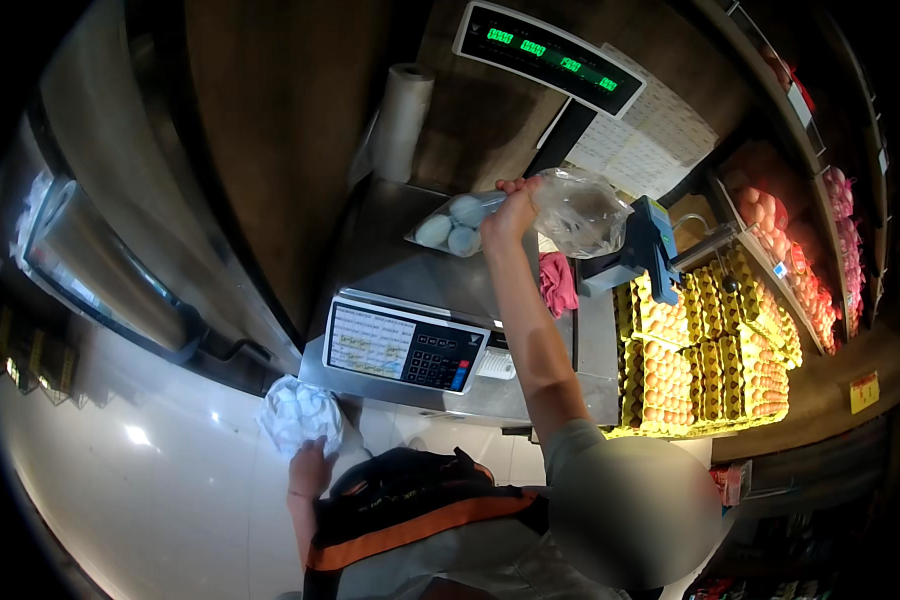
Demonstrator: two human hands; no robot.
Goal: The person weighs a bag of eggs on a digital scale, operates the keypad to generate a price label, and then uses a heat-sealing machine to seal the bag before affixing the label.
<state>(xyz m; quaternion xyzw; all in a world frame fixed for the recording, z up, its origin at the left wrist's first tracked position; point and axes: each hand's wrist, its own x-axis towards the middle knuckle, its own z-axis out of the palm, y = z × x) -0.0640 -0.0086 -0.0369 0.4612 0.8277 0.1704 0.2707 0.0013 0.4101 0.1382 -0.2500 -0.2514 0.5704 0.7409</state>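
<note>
My right hand (511, 210) reaches over the steel counter and grips the bunched neck of a clear plastic bag (456, 223). Several pale bluish eggs lie in the bag, left of the fist, and its loose clear end (583, 212) spreads out on the right. Lower left, beside the counter's corner, my left hand (312, 466) has its fingers on the near edge of a crumpled white plastic bag (300, 414); its contents are hidden. A counter scale's keypad panel (406, 345) is in front of me, with a lit green display (549, 58) on a post behind.
A plastic bag roll (403, 124) stands behind the counter (427, 281). A pink cloth (557, 283) lies near a blue and grey device (649, 247). Stacked yellow egg trays (709, 360) and netted goods (784, 247) are right. A round blur hides part of the lower right.
</note>
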